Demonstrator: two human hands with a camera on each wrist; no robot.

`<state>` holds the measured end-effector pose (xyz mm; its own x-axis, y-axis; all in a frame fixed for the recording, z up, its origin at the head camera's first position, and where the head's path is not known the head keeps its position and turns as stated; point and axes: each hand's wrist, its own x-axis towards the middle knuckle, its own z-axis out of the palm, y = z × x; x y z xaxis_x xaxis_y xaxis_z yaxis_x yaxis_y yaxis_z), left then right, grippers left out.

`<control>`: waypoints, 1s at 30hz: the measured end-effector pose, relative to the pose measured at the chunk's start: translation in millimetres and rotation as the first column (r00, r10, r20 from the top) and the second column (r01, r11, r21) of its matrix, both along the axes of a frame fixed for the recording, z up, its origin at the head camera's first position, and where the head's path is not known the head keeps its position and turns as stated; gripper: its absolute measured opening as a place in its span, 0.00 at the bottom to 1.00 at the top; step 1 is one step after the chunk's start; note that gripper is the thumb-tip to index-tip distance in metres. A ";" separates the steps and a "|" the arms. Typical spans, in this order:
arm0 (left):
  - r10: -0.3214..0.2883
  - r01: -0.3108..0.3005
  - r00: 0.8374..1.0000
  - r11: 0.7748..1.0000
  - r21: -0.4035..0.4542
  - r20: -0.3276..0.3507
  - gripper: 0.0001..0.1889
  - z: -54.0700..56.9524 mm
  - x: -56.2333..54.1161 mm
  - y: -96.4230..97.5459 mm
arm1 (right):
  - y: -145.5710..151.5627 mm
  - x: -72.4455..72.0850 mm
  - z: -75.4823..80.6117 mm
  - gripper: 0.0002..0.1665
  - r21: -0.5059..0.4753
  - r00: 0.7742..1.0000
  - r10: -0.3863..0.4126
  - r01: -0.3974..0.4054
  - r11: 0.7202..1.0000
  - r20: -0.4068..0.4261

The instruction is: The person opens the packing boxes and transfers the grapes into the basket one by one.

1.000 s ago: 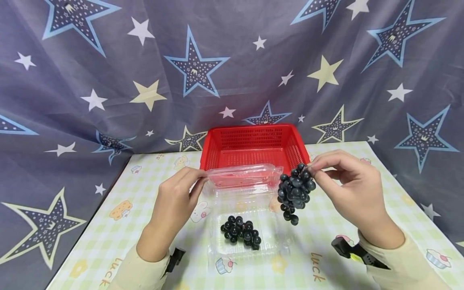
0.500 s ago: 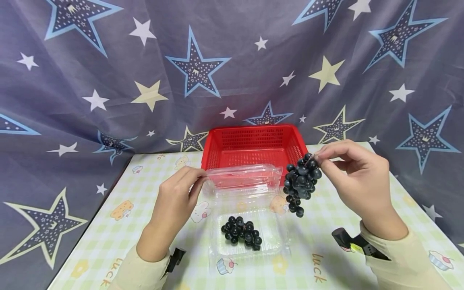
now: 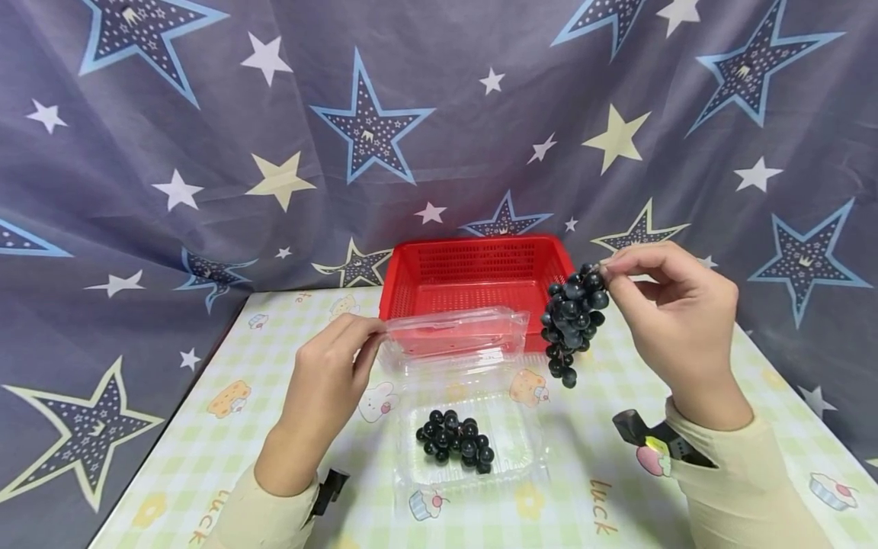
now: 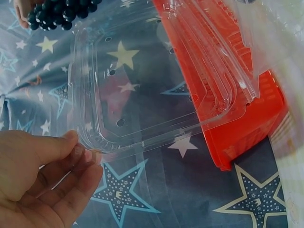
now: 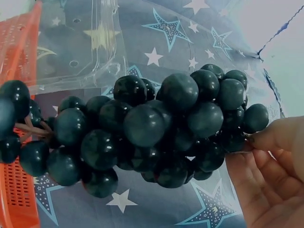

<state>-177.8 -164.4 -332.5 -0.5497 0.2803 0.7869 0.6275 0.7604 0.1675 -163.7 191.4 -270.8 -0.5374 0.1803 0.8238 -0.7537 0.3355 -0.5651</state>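
My left hand pinches the corner of the raised lid of a clear plastic clamshell box between thumb and fingers. The box's base lies flat on the table, and one bunch of dark grapes rests inside it. From my right hand hangs a second, larger bunch of dark grapes, pinched by the stem at its top. It hangs in the air, right of the lid and overlapping the red basket's right edge in the head view. Its loose lower end shows its brown stem in the right wrist view.
A red plastic basket with perforated walls stands behind the box at the table's back edge, partly seen through the lid. A checked cloth with cartoon prints covers the table. A dark star-patterned curtain hangs behind and to the sides.
My right hand has lifted the hanging grape bunch higher and a little to the right. My left hand, still on the lid, has shifted very slightly left. The bunch in the box stays put.
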 end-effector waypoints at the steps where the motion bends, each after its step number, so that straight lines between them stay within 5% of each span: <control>1: -0.003 0.003 1.000 1.000 0.005 0.003 0.08 -0.1 -0.2 0.1 | -0.8 -0.8 1.2 0.05 0.001 1.000 -0.013 0.013 1.000 -0.002; 8: -0.015 0.015 1.000 1.000 0.028 0.015 0.07 -1.3 -1.5 1.9 | -5.2 -7.5 7.0 0.04 -0.020 0.998 -0.062 0.062 0.998 -0.024; 22: -0.011 0.011 1.000 1.000 0.005 -0.003 0.07 -2.1 -2.4 4.1 | -8.2 -31.5 -4.1 0.02 -0.163 0.997 -0.044 0.034 0.986 -0.058; 30: 0.000 0.000 1.000 1.000 -0.006 -0.002 0.06 -2.9 -1.4 2.7 | -7.1 -41.7 -8.7 0.03 -0.292 0.996 0.048 -0.070 0.954 -0.081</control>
